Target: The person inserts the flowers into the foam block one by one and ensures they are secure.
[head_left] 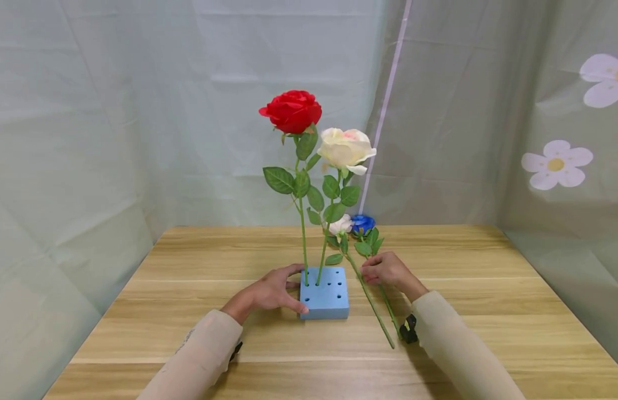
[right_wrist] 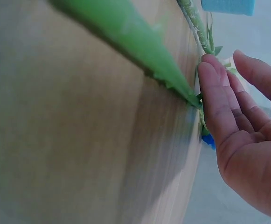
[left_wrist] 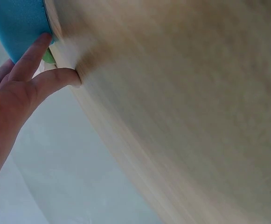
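My left hand (head_left: 275,290) holds the left side of a light blue block (head_left: 325,304) with holes in its top, thumb at the front corner and fingers toward the back. In the left wrist view, fingertips touch the block (left_wrist: 21,28). A red rose (head_left: 293,112) and a cream rose (head_left: 345,149) stand upright in holes of the block. My right hand (head_left: 386,270) is over the stem of a blue rose (head_left: 362,224) lying on the table. In the right wrist view its fingers (right_wrist: 219,100) are fairly straight, thumb apart, nothing between them.
A pale pink-white rose (head_left: 341,224) lies beside the blue one, its stem (head_left: 371,303) slanting toward the front between block and right hand. Both lie on the wooden table (head_left: 139,328). Grey curtains (head_left: 229,111) hang behind and at the sides.
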The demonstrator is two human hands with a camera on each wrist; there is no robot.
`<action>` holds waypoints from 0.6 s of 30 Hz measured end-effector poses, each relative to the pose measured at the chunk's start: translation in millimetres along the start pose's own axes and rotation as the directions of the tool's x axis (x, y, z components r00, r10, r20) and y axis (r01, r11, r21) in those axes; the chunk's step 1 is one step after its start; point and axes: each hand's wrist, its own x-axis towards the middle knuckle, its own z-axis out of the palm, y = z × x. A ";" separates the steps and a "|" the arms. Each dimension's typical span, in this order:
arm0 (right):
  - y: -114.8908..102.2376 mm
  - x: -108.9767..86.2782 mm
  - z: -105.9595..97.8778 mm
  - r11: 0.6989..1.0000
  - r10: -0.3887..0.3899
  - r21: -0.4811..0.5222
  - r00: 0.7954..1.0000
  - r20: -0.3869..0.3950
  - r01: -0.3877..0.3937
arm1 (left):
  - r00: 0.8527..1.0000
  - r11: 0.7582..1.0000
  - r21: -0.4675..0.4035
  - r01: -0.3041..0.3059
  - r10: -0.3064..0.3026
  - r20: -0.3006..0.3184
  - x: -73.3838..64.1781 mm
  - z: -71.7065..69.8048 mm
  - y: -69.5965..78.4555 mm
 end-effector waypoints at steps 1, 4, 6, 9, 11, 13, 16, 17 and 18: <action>-0.1 0.0 0.1 1.000 0.001 -0.004 1.000 0.000 -0.001 | 1.000 1.000 -0.001 -0.001 0.001 0.000 0.0 0.0 -0.2; -0.5 -0.2 1.1 1.000 0.008 -0.014 1.000 0.000 -0.008 | 1.000 1.000 -0.005 -0.004 0.004 0.000 0.1 0.1 -0.8; -1.1 -0.5 2.1 1.000 0.015 -0.023 1.000 -0.001 -0.015 | 1.000 1.000 -0.007 -0.003 0.003 -0.001 0.2 0.2 -1.0; -2.2 -0.5 3.7 0.999 0.030 -0.030 1.000 0.000 -0.030 | 1.000 1.000 -0.007 0.002 -0.002 -0.002 0.6 0.3 -1.3; -2.6 -0.1 4.5 0.998 0.040 -0.042 0.999 0.006 -0.040 | 1.000 1.000 -0.005 0.005 -0.005 -0.003 0.6 0.3 -1.1; -3.3 0.2 5.2 0.997 0.055 -0.050 0.998 0.012 -0.054 | 1.000 1.000 -0.001 0.005 -0.005 -0.003 0.5 0.2 -0.8; -4.4 0.8 6.3 0.995 0.078 -0.057 0.997 0.015 -0.077 | 1.000 1.000 0.004 0.004 -0.004 -0.003 0.1 -0.1 -0.2; -4.9 0.9 6.8 0.995 0.084 -0.060 0.996 0.013 -0.083 | 1.000 1.000 0.005 0.004 -0.004 -0.003 0.0 -0.2 0.0; -5.4 1.0 7.3 0.994 0.088 -0.068 0.996 0.012 -0.087 | 1.000 1.000 0.006 0.004 -0.004 -0.003 -0.1 -0.3 0.1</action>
